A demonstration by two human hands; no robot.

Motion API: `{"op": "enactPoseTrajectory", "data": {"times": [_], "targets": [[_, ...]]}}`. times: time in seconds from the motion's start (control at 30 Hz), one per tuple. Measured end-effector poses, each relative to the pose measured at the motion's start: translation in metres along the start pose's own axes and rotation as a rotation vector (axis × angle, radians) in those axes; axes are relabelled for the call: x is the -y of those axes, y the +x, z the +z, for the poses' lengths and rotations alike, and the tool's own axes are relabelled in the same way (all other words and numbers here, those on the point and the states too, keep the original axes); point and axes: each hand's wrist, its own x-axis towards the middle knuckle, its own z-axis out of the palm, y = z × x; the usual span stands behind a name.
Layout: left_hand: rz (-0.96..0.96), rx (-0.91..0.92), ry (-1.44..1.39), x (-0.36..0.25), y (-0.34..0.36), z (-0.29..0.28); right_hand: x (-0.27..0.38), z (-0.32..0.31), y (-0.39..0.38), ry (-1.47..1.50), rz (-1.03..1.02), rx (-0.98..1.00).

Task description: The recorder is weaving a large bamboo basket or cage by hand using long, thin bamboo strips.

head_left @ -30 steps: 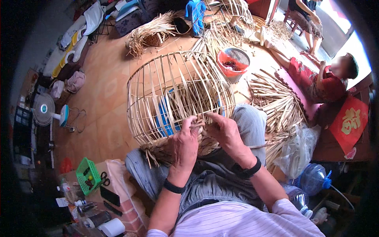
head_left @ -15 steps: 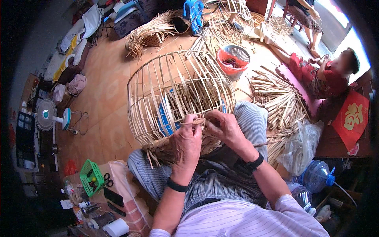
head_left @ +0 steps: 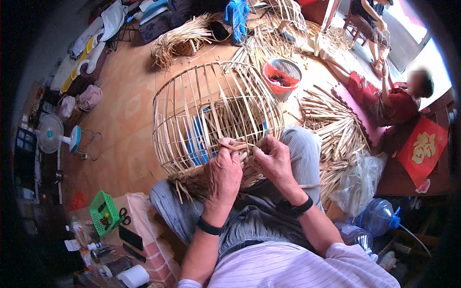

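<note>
A rounded open basket frame (head_left: 161, 110) of thin ribs and hoops rests on my lap, its near edge woven with dry straw-like strands (head_left: 192, 177). At that edge my left hand (head_left: 224, 173) pinches a pale dry strand (head_left: 240, 145) between thumb and fingers. Just to its right, my right hand (head_left: 274, 161) is closed on the same strand, fingertips bent together. A longer strand (head_left: 309, 186) sticks out past my right wrist. Through the ribs a blue object (head_left: 196, 144) and more loose strands show; what they rest on is partly hidden.
Spread strands (head_left: 331, 120) lie at the right by a plastic bag (head_left: 360, 185) and water bottles (head_left: 379, 216). A red-lined bucket (head_left: 288, 72) stands beyond the frame. Left are a fan (head_left: 53, 133), a green basket (head_left: 103, 211) and scissors (head_left: 124, 216). Two people sit at far right.
My right hand has drawn slightly away from the left, showing more of the strand between them. The person in red has stretched an arm toward the other person. The whole view has shifted a little.
</note>
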Motion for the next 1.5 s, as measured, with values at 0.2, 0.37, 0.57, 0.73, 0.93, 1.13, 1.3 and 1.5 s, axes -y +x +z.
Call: {"op": "enactPoseTrajectory", "data": {"times": [0.2, 0.37, 0.57, 0.73, 0.93, 1.13, 1.3, 1.5], "targets": [[-0.091, 0.048, 0.013, -0.006, -0.001, -0.003, 0.004, -0.025, -0.033, 0.666, 0.542, 0.173], [-0.106, 0.108, 0.086, -0.010, 0.002, -0.010, 0.001, -0.033, -0.040, 0.372, 0.288, 0.077], [-0.074, 0.027, 0.029, -0.002, 0.004, -0.002, 0.048, -0.026, -0.003, -0.217, -0.318, 0.197], [-0.103, 0.084, 0.038, -0.005, 0.004, -0.003, 0.022, -0.027, -0.009, -0.039, -0.179, 0.145], [-0.061, 0.054, 0.029, -0.003, 0.004, -0.006, -0.004, -0.044, -0.022, 0.911, 0.454, 0.143], [-0.087, 0.061, -0.008, -0.004, 0.002, -0.003, 0.013, -0.053, -0.038, 1.073, 0.438, 0.247], [-0.094, 0.078, 0.002, -0.009, 0.002, -0.009, 0.020, -0.079, -0.006, -0.036, 0.031, 0.084], [0.022, 0.014, 0.004, -0.003, -0.001, -0.003, 0.037, -0.048, 0.010, -0.192, -0.349, 0.044]]}}
